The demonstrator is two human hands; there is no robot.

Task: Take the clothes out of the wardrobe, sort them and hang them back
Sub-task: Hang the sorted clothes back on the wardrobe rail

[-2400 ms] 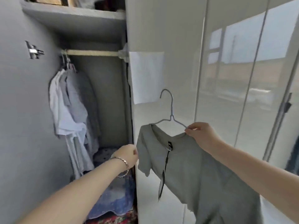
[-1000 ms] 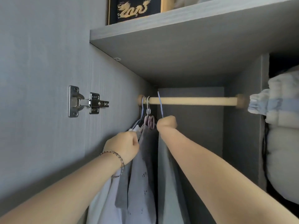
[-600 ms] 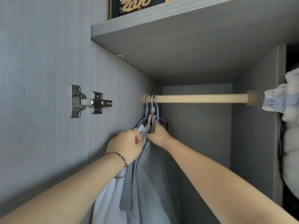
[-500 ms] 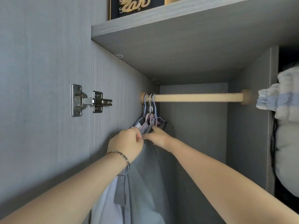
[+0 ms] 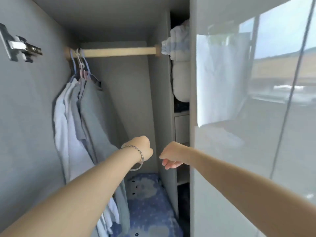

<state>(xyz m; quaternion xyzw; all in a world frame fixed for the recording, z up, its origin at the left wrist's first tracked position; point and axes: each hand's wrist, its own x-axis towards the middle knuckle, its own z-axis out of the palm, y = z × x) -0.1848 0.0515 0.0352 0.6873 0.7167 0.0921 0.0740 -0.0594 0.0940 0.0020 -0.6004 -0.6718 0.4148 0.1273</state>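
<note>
Several shirts hang bunched at the left end of the wooden rail: white ones nearest the wall and a grey T-shirt as the outermost. Their hanger hooks crowd together on the rail. My left hand, with a bracelet at the wrist, is curled into a loose fist and holds nothing. Beside it, a little to the right, my right hand hangs with fingers loosely bent, also holding nothing. Both hands are low in the open wardrobe, well below the rail and right of the hanging clothes.
A blue patterned bedding bundle lies on the wardrobe floor. A glossy sliding door stands at the right. Behind its edge are shelves with folded white bedding. A metal hinge sticks out of the left wall.
Both hands have let go of the hung clothes and dropped away from the rail to mid-height. The view has pulled back and tilted down; the grey T-shirt now hangs on the rail.
</note>
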